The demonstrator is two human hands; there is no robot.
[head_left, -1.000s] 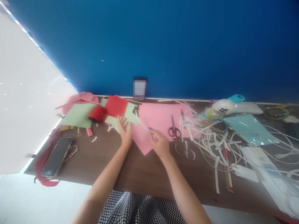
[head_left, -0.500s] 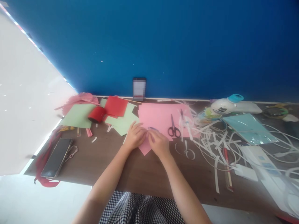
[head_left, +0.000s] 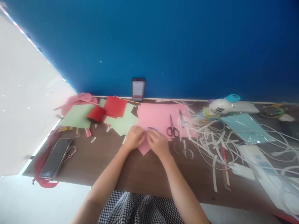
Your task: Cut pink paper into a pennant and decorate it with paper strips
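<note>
My left hand and my right hand meet at the middle of the table, fingertips pinched close together. Whatever lies between the fingertips is too small and blurred to make out. Beneath them is pink paper, one corner pointing toward me. A small dark-blue thing shows just behind my right fingers; its kind is unclear. Larger pink sheets spread out behind the hands. Black-handled scissors lie on them, right of my right hand.
Left are green sheets, a red sheet, a red roll and a phone. Right are white paper strips, a white bottle, cables and a power strip. A small framed device leans against the blue wall.
My left hand's raised fingers have curled down and in toward the right fingertips. My right hand stays nearly in place. The whole view has shifted slightly.
</note>
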